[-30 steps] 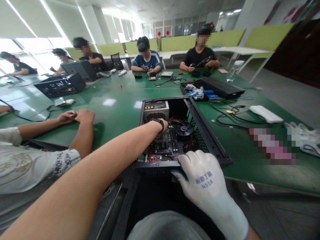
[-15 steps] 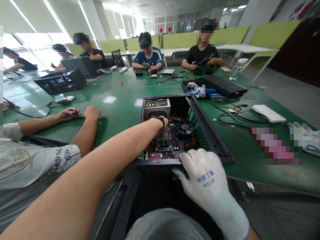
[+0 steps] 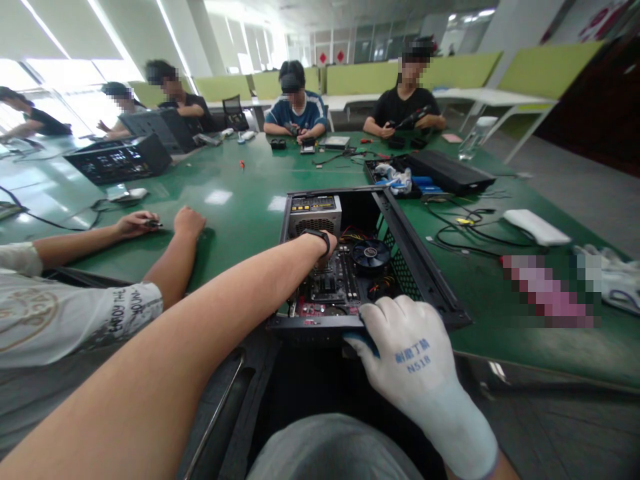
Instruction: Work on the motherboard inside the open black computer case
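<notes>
An open black computer case [image 3: 425, 273] lies at the table's near edge. Inside it are a power supply [image 3: 315, 213], a round black fan [image 3: 371, 253] and a circuit board [image 3: 327, 287]. My left hand [image 3: 327, 250], bare and with a dark wristband, reaches into the case just below the power supply; its fingers are hidden. My right hand [image 3: 403, 340], in a white glove, is wrapped over the front rim of the case.
On my left a person's hands [image 3: 163, 223] rest on the green table [image 3: 225, 180], one with a small dark item. Behind the case lies a black tool box [image 3: 450, 172]; cables [image 3: 450, 233] and a glove [image 3: 613, 277] lie right. Several people sit farther off.
My hands and the case show hardly any movement. The neighbouring person's nearer fist has shifted slightly.
</notes>
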Motion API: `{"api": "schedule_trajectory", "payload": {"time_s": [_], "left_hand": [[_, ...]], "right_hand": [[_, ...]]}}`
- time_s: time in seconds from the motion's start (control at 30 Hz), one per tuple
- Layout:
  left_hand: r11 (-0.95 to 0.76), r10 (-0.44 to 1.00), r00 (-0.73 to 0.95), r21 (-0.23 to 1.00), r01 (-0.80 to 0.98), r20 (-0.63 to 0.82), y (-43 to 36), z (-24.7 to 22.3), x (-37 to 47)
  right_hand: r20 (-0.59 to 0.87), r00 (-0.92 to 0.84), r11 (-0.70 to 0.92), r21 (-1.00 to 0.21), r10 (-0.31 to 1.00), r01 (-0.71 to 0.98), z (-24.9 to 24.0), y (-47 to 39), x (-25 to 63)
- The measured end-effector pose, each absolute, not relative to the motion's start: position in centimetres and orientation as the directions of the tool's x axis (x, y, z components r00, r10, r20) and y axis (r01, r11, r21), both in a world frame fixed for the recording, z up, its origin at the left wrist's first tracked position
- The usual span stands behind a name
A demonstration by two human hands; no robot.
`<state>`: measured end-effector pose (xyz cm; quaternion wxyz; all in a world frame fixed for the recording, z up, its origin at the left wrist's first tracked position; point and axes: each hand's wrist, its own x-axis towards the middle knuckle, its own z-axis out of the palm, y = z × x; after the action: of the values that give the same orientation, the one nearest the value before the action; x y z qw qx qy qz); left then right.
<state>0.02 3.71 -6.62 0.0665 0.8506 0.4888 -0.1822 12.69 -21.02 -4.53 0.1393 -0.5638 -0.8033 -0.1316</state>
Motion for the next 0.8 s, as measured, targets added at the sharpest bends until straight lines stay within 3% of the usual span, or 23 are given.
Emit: {"api": "schedule_trajectory", "payload": {"time_s": [0.13, 0.8], "left_hand": [[-0.529, 0.78, 0.384, -0.193, 0.827, -0.494, 2.9, -5.4, 0.4], [-0.55, 0.757, 0.374, -0.213, 0.808, -0.536, 0.9, -2.6, 0.9]], "right_hand": [[0.385, -0.328, 0.331, 0.06, 0.862, 0.942, -4.3, -21.0, 12.6], [0.357, -0.329, 0.337, 0.042, 0.874, 0.94, -4.0, -21.1, 12.6]]}}
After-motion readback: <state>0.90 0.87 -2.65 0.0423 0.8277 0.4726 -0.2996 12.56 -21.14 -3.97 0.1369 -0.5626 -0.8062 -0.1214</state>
